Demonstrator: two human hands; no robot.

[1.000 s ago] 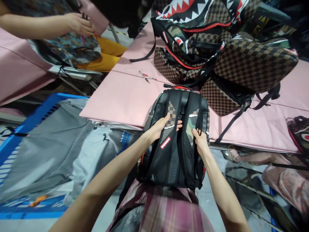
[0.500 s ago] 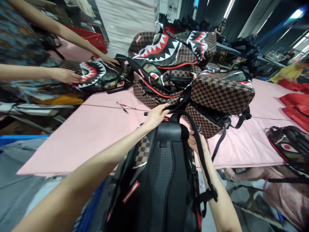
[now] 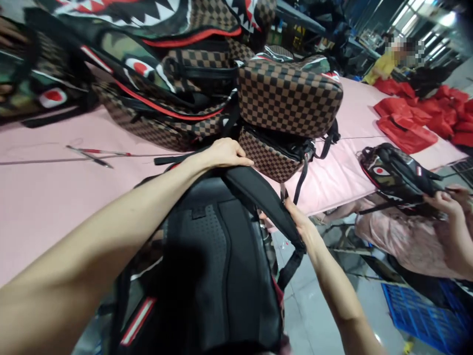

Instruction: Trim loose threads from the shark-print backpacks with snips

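A black backpack (image 3: 207,236) with checkered and camouflage sides stands upright in front of me, its padded back toward me. My left hand (image 3: 227,153) is closed over its top, at the upper end of the padded shoulder strap (image 3: 264,195). On the strap's far right side is my right hand (image 3: 297,219), its fingers partly hidden by the strap. A small pointed metal tool, seemingly thread snips (image 3: 284,192), sticks up from that hand. Right beyond lie two stacked checkered bags (image 3: 290,98).
More shark-mouth backpacks (image 3: 148,69) are piled on the pink table (image 3: 44,197). Pens (image 3: 92,155) lie at left. At right, a co-worker's hand (image 3: 445,202) touches another backpack (image 3: 395,172). Red fabric pieces (image 3: 410,118) lie farther back; a blue crate (image 3: 424,315) is on the floor.
My view has swung right and closer to the table. The shoulder strap, upright in a loop before, now slopes down to the right, with my right hand farther down beside it.
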